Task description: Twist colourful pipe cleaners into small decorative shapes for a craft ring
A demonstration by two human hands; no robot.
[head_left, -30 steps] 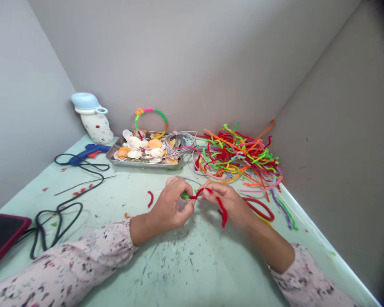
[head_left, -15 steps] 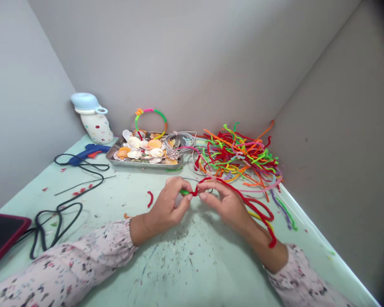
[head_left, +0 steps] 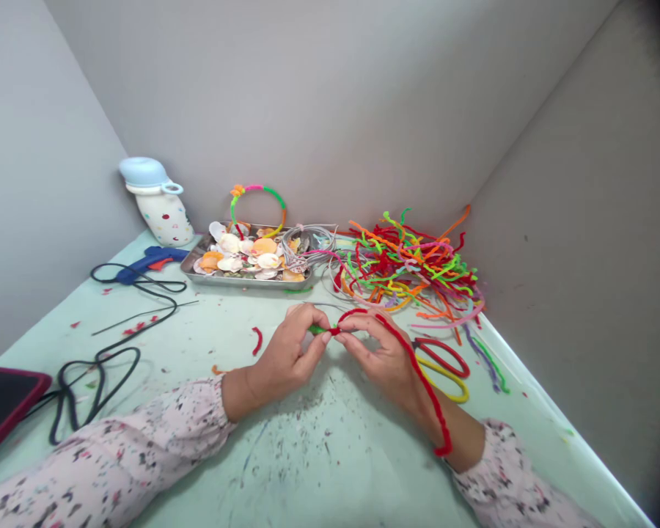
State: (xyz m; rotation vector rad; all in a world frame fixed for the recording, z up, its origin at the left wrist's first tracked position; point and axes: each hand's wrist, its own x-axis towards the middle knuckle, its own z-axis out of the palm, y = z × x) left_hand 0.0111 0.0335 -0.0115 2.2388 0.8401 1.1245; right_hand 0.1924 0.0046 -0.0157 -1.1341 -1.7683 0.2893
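Note:
Between my two hands, just above the table, a red pipe cleaner (head_left: 418, 367) meets a short green fuzzy piece (head_left: 315, 331). My left hand (head_left: 294, 345) pinches the green piece between thumb and fingers. With thumb and forefinger, my right hand (head_left: 382, 352) pinches the red pipe cleaner close to the join. Its long free end arches over the back of that hand and hangs down along the wrist. Partly hidden behind my right hand lie scissors (head_left: 445, 374) with red and yellow handles. What the pinched fingertips cover cannot be made out.
A metal tray (head_left: 242, 281) of seashells stands at the back, with a multicoloured ring (head_left: 275, 192) upright in it. Right of it are coiled grey wire (head_left: 330, 257) and piled pipe cleaners (head_left: 412, 257). Leftward are a bottle (head_left: 162, 213), blue glue gun (head_left: 154, 262), black cord (head_left: 104, 359) and phone (head_left: 11, 403).
My right fingers have closed in on the join, beside the left fingertips. The red pipe cleaner's free end has swung down and left over my wrist, uncovering more of the scissors' handles.

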